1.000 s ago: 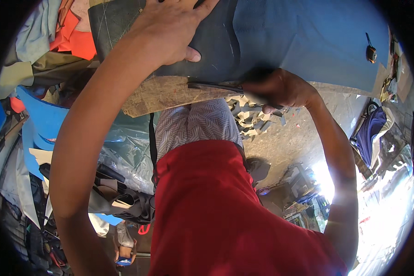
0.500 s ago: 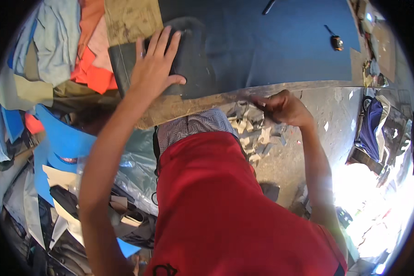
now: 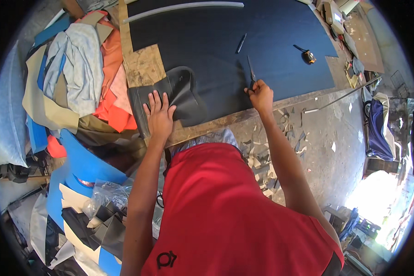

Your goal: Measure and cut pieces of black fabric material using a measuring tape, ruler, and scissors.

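A large sheet of black material point(image 3: 225, 92), like leatherette, lies over the worktable. My left hand point(image 3: 160, 117) rests flat on its near left corner, fingers spread. Beside those fingers part of the sheet is folded over in a rounded flap point(image 3: 181, 83). At the sheet's near edge, further right, my right hand point(image 3: 261, 95) is closed around the handles of scissors point(image 3: 251, 69), whose blades point away from me. Beyond the scissors lie a black pen point(image 3: 241, 43) and a black-and-orange tape measure point(image 3: 309, 56).
A long pale strip point(image 3: 184, 10) curves across the far side of the table. Bare wooden board point(image 3: 145, 64) shows at its left. Fabric pieces point(image 3: 80, 64) are heaped to the left, blue sheets point(image 3: 89, 161) below them. Small offcuts point(image 3: 267, 161) litter the floor.
My right hand has moved from beyond the table's near edge onto the black sheet, scissors now plainly visible. The left hand stays flat on the corner. The view has shifted, showing more table.
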`<state>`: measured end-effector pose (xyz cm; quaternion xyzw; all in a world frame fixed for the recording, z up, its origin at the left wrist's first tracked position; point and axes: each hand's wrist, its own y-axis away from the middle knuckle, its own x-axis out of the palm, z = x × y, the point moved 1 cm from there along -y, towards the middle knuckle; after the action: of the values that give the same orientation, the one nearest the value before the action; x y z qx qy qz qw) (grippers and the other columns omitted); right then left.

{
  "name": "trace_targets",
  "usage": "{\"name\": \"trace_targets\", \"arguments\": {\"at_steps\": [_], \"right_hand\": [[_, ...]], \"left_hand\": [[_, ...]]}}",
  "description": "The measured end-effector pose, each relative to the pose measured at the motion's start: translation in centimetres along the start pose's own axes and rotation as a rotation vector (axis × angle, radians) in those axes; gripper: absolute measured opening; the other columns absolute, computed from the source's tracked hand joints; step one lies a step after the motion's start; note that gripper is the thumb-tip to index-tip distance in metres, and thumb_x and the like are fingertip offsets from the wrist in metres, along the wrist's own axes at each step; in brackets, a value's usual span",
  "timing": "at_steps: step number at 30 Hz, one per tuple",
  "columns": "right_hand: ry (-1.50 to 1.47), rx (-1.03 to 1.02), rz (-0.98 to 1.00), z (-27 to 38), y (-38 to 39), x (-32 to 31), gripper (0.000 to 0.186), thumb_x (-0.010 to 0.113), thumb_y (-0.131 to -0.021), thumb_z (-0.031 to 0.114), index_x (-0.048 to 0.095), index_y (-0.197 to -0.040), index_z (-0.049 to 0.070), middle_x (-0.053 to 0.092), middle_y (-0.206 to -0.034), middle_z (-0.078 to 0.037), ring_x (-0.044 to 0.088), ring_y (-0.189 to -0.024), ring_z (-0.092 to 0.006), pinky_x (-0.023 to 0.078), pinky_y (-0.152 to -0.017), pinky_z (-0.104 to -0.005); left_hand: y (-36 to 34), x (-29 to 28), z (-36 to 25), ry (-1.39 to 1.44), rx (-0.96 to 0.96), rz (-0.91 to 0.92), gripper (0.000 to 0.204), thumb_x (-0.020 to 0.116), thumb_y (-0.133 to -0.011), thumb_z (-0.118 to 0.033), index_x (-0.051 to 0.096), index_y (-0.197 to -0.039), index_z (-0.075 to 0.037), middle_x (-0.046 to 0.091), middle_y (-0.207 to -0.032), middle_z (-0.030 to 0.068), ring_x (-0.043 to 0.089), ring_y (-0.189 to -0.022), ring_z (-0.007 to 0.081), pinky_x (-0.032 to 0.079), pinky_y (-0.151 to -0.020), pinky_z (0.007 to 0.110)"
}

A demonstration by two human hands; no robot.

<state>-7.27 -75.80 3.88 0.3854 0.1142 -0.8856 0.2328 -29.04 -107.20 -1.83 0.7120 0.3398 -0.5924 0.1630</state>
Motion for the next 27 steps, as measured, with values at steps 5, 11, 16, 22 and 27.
{"name": "trace_targets", "arguments": {"at_steps": [5,11,16,22,27], "right_hand": [[0.134,0.092,-0.028,-4.3,-4.3,-4.2,0.029,0.084,-0.079,0.014,0.056,-0.078,0.009,0.059,-0.064,-0.006,0.057,-0.059,-0.0261,0.049,-0.063,-0.0380],[0.306,0.119,-0.079,-11.1,-11.5,-8.4,0.026,0.081,-0.081,0.022,0.059,-0.079,0.010,0.064,-0.067,-0.007,0.066,-0.066,-0.0351,0.053,-0.065,-0.0453],[0.397,0.039,0.142,-14.9,-15.8,-10.5,0.028,0.083,-0.077,0.028,0.062,-0.077,0.010,0.067,-0.067,-0.009,0.066,-0.065,-0.0360,0.054,-0.065,-0.0472],[0.123,-0.025,0.408,-15.2,-17.4,-12.8,0.017,0.082,-0.076,0.018,0.070,-0.078,0.007,0.068,-0.066,-0.008,0.063,-0.059,-0.0318,0.053,-0.061,-0.0412],[-0.093,0.028,0.496,-15.9,-17.4,-15.0,0.015,0.081,-0.080,0.014,0.075,-0.086,0.002,0.073,-0.072,-0.007,0.067,-0.061,-0.0265,0.053,-0.061,-0.0354]], "left_hand": [[-1.1,-2.6,0.8,0.564,-0.138,-0.014,0.053,0.043,-0.114,-0.036,0.047,-0.160,-0.011,0.038,-0.169,0.0156,0.027,-0.160,0.0314,0.019,-0.127,0.058],[-9.8,-7.8,-5.9,1.010,-0.377,-0.176,0.047,0.046,-0.115,-0.041,0.069,-0.108,-0.001,0.064,-0.094,-0.0017,0.050,-0.082,0.0104,0.045,-0.081,0.028],[-27.1,-4.9,-21.0,0.704,-0.207,-0.105,0.051,0.038,-0.113,-0.047,0.057,-0.142,-0.010,0.053,-0.142,0.0136,0.045,-0.131,0.0312,0.035,-0.106,0.051],[-40.8,5.0,-31.5,0.260,-0.109,0.056,0.074,0.035,-0.111,-0.057,0.034,-0.163,-0.004,0.034,-0.168,0.0230,0.027,-0.158,0.0441,0.021,-0.120,0.074],[-34.2,6.8,-33.0,0.216,-0.043,-0.114,0.069,0.058,-0.105,-0.042,0.042,-0.155,0.003,0.043,-0.162,0.0263,0.039,-0.150,0.0445,0.032,-0.115,0.066]]}}
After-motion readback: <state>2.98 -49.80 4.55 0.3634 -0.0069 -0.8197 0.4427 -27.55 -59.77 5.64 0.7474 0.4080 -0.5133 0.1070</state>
